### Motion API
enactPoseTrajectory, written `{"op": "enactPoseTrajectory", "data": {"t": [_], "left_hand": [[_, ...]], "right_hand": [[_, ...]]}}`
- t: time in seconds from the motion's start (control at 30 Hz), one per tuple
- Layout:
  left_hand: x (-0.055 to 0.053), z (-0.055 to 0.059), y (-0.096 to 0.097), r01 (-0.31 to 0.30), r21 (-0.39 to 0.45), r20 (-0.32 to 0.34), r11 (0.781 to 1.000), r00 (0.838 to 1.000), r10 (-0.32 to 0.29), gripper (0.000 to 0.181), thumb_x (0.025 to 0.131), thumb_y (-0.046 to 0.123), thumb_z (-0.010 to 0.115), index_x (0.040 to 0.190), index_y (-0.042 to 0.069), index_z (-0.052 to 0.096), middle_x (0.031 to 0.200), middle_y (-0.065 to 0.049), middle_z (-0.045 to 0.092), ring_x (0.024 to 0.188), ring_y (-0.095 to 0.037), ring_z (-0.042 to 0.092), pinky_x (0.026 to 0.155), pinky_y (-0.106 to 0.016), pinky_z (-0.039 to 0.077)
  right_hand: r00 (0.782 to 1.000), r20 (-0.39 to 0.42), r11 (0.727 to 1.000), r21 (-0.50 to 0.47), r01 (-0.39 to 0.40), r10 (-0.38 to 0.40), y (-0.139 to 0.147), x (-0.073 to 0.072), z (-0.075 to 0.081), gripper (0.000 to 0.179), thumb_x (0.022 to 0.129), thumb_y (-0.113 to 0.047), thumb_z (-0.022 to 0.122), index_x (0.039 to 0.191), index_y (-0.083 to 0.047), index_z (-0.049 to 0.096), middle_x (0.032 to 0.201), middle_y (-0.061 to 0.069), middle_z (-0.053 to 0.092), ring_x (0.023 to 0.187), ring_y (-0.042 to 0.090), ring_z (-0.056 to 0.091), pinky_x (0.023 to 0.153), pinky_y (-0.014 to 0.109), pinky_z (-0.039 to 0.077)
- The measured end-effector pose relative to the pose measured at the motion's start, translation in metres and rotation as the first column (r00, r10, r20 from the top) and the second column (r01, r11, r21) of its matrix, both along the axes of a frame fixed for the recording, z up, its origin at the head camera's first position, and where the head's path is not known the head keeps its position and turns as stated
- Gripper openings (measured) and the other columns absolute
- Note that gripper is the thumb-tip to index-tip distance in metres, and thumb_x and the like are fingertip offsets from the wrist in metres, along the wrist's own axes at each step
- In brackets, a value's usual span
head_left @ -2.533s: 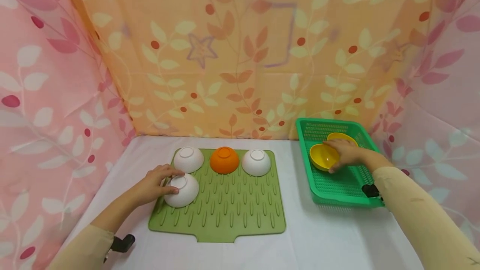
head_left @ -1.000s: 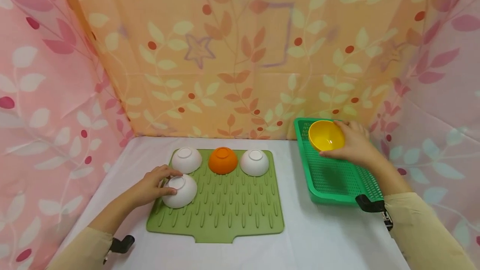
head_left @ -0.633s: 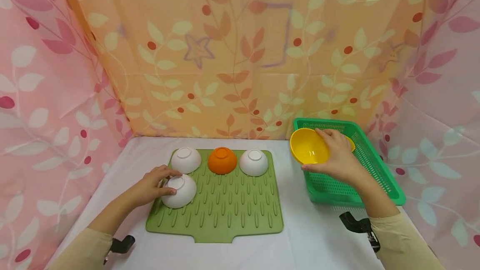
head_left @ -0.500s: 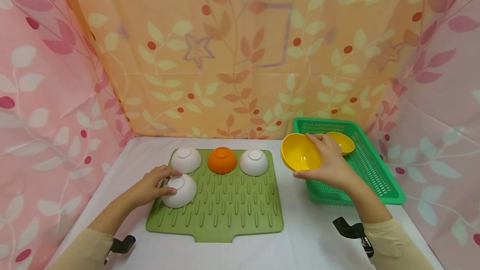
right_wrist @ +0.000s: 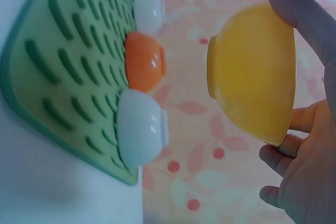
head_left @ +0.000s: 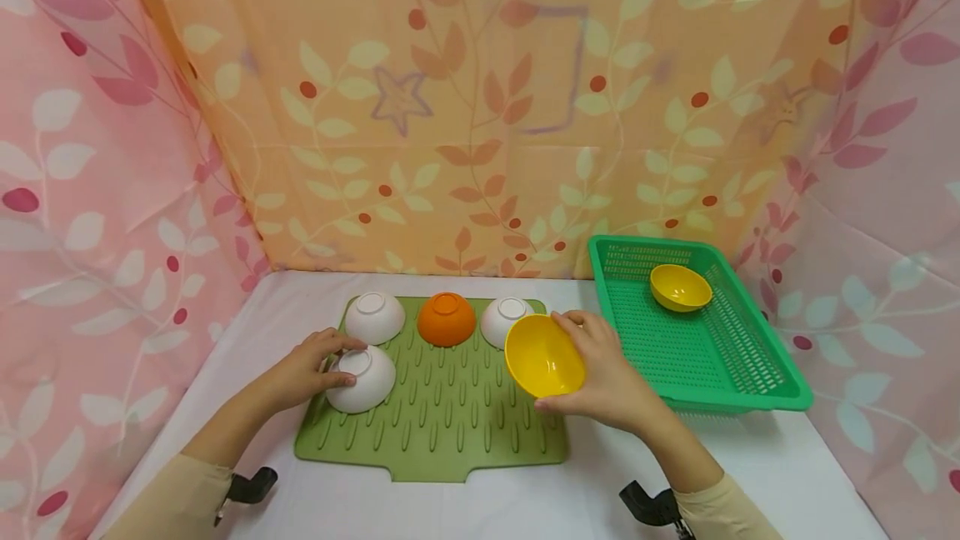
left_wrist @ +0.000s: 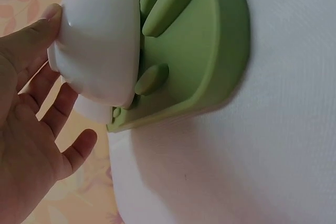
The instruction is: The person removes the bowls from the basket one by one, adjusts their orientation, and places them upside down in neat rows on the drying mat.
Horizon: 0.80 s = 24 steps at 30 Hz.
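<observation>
My left hand [head_left: 309, 367] grips an upside-down white bowl [head_left: 369, 388] near its foot, thumb and fingers on either side. That bowl sits on the front left part of a green drying mat [head_left: 431, 472]. With my right hand [head_left: 609, 380] I hold a yellow bowl [head_left: 542, 363] by its rim, thumb on one side and fingers on the other. Upright, its foot facing down, it hangs above the mat's right side, as the right wrist view shows. Along the mat's back edge stand upside-down bowls: a white one [head_left: 375, 317], an orange one [head_left: 446, 319] and another white one [head_left: 502, 319].
A green plastic basket [head_left: 750, 400] stands on the right of the white-covered table [head_left: 525, 511]. Inside it lies a second yellow bowl [head_left: 680, 288]. Flowered cloth [head_left: 480, 107] walls off the back and both sides.
My right hand has lifted a yellow bowl out of the basket and carried it left over the mat. My left hand stays on the white bowl.
</observation>
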<state>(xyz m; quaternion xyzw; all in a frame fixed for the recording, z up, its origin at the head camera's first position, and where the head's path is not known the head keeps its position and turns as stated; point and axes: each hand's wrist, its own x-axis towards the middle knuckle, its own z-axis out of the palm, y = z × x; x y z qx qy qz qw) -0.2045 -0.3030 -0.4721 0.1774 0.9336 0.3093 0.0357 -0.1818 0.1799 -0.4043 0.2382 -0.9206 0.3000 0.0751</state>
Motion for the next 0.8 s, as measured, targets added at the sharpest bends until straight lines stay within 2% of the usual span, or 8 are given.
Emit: {"op": "enactPoseTrajectory", "data": {"t": [0.17, 0.33, 0.5, 0.8], "left_hand": [[0.000, -0.001, -0.001, -0.004, 0.029, 0.022, 1.000, 1.000, 0.003, 0.052, 0.085, 0.035, 0.082, 0.133, 0.022, 0.066, 0.121, -0.002, 0.058, 0.117, -0.027, 0.047, 0.095, -0.052, 0.045], [0.001, -0.001, 0.000, -0.011, 0.045, 0.038, 0.999, 0.999, 0.009, 0.053, 0.085, 0.036, 0.082, 0.133, 0.022, 0.066, 0.122, -0.003, 0.058, 0.118, -0.029, 0.047, 0.096, -0.055, 0.045], [0.000, 0.002, 0.003, -0.016, 0.066, 0.039, 0.998, 0.999, 0.014, 0.052, 0.084, 0.034, 0.083, 0.132, 0.019, 0.068, 0.118, -0.004, 0.059, 0.116, -0.031, 0.049, 0.095, -0.055, 0.045], [0.004, 0.006, 0.004, -0.039, 0.054, 0.021, 0.998, 0.999, 0.038, 0.053, 0.084, 0.033, 0.084, 0.132, 0.017, 0.068, 0.118, -0.006, 0.061, 0.113, -0.032, 0.053, 0.093, -0.053, 0.045]], "right_hand": [[0.999, 0.001, 0.999, -0.006, -0.032, 0.032, -0.017, 0.007, -0.014, 0.117, 0.055, -0.065, 0.094, 0.151, -0.016, 0.048, 0.146, 0.006, 0.043, 0.134, 0.031, 0.036, 0.100, 0.060, 0.044], [0.997, 0.050, 0.998, -0.027, -0.060, 0.061, -0.028, 0.013, -0.026, 0.117, 0.055, -0.057, 0.098, 0.153, -0.018, 0.047, 0.147, 0.004, 0.042, 0.137, 0.030, 0.034, 0.106, 0.060, 0.041], [0.992, 0.086, 0.995, -0.042, -0.088, 0.091, -0.034, 0.015, -0.036, 0.121, 0.053, -0.062, 0.096, 0.154, -0.016, 0.046, 0.148, 0.001, 0.041, 0.139, 0.029, 0.031, 0.109, 0.059, 0.037], [0.988, 0.092, 0.992, -0.052, -0.118, 0.123, -0.041, 0.019, -0.044, 0.121, 0.053, -0.051, 0.100, 0.155, -0.015, 0.045, 0.148, 0.000, 0.040, 0.143, 0.029, 0.028, 0.111, 0.060, 0.036]]}}
